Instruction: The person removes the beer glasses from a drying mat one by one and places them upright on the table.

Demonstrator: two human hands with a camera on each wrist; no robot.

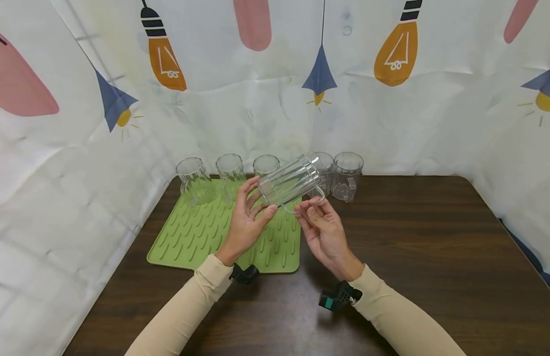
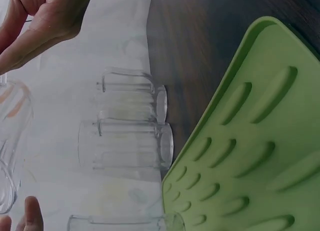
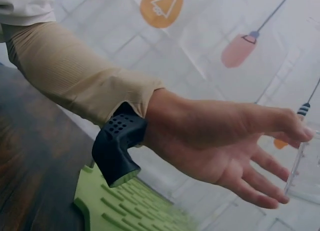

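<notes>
A clear glass mug (image 1: 289, 182) is held tilted in the air above the mat, its handle on the lower side. My left hand (image 1: 244, 222) grips one end of it between thumb and fingers; the right wrist view also shows this left hand (image 3: 215, 146) at the glass edge. With fingertips and thumb, my right hand (image 1: 323, 235) pinches the mug's handle. In the left wrist view the held mug (image 2: 11, 141) is partly cut off, below the right hand (image 2: 47, 28).
A green ridged mat (image 1: 190, 242) lies on the dark wooden table (image 1: 412, 247). Three glass mugs stand along its back edge, including the leftmost mug (image 1: 196, 183). Right of the mat stand two more, one being the rightmost mug (image 1: 347, 173). A printed curtain (image 1: 275, 99) hangs behind.
</notes>
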